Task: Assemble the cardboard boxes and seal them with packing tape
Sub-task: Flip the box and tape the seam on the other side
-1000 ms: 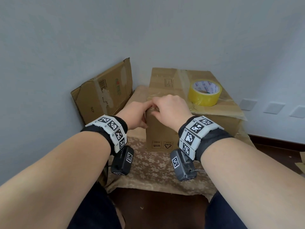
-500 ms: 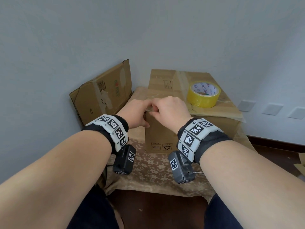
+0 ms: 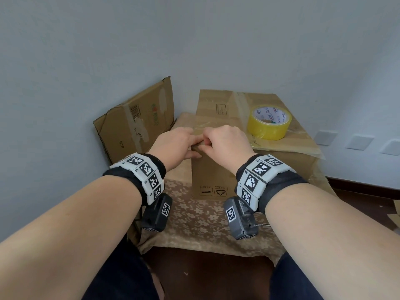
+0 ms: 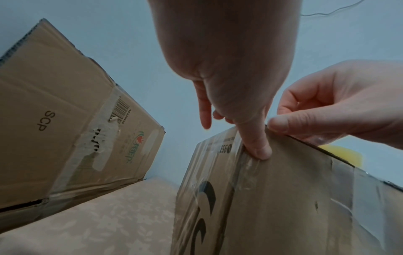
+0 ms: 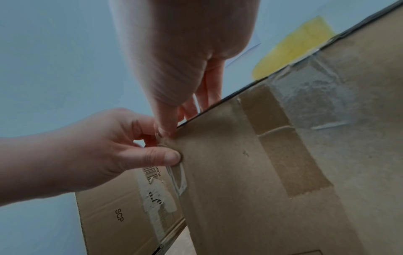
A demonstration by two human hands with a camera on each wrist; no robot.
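A brown cardboard box [image 3: 212, 174] stands on the cloth-covered table, its seams covered in clear tape. Both hands meet at its near-left top corner. My left hand [image 3: 186, 146] pinches that corner, its thumb [image 4: 259, 150] pressing a clear tape strip [image 4: 248, 172] onto the near face while the fingers curl behind. My right hand [image 3: 211, 141] pinches the top edge beside it, thumb [image 5: 165, 129] on the front and fingers over the top, with a glint of clear tape under it. A yellow tape roll [image 3: 269, 123] lies on the box's top at the right.
A flattened cardboard box [image 3: 138, 122] with torn old tape leans against the left wall. The table's floral cloth [image 3: 194, 219] hangs over its near edge. The wall corner is close behind the box. Wall sockets [image 3: 359, 141] are at the right, with cardboard scraps [image 3: 395, 213] on the floor.
Both hands stay at the box's near-left top corner, and only the fingers shift slightly. The box and tape roll have not moved.
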